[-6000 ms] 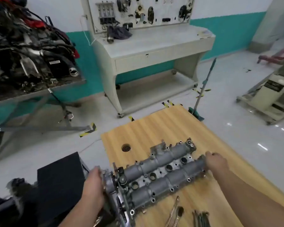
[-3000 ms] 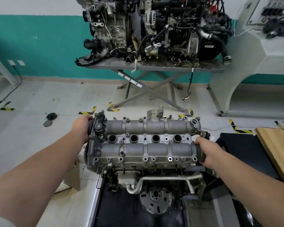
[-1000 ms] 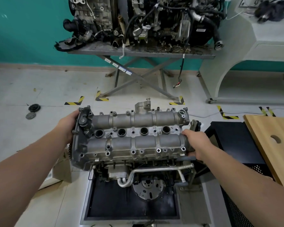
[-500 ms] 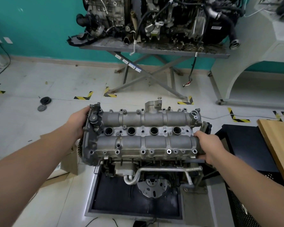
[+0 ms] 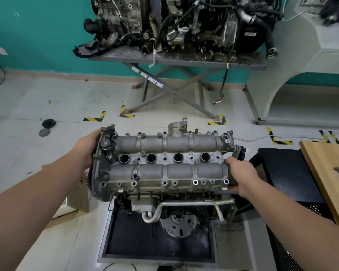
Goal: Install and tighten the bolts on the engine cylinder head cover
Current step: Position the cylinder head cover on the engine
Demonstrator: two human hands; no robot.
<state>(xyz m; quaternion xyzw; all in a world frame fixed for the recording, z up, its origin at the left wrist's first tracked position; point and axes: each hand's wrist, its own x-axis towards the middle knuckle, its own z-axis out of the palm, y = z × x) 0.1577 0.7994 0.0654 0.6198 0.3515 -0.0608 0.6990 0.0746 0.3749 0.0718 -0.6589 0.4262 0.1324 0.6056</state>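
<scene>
The cover [image 5: 164,163] sits atop the engine [image 5: 176,208], held at both ends. The left hand [image 5: 86,147] grips the chain end; the right hand [image 5: 241,177] has its fingers curled round the opposite end. No bolts are fitted. The person should settle it squarely, checking that the holes align, before releasing.

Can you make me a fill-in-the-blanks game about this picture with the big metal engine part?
1. The grey metal cylinder head cover is held by ____ hands.
2. The row of large round holes along its middle counts ____.
3. The wall behind the dirty engine on the grey stand is painted ____.
4. The light wooden board with a hole lies on the person's ____ side.

Missing words: two; four; teal; right
</scene>
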